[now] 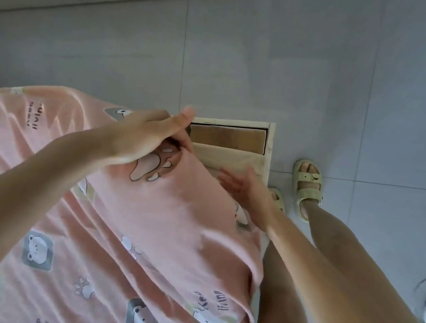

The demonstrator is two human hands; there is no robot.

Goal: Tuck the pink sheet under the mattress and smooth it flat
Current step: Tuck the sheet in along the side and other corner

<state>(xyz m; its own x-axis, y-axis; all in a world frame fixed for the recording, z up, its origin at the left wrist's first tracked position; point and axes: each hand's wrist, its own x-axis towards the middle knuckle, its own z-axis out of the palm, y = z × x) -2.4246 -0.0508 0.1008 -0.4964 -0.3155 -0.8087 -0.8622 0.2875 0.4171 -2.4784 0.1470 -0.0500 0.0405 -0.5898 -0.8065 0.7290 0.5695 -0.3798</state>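
Sheet: soft matt cloth w/ print. Mattress: beige cloth. Frame: painted wood, scuffed. Board: bare wood. Floor: smooth tiles, slight sheen. Sandals: matt plastic.

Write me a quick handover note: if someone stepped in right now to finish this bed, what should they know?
Left hand grips the pink sheet at the bed corner, holding it up.
Right hand is open, fingers straight, beside the cream mattress edge; it is blurred.
Done: the sheet lies over the bed, wrinkled.
Left: this corner is untucked and the wooden base shows. Tuck the sheet under, then smooth it flat.
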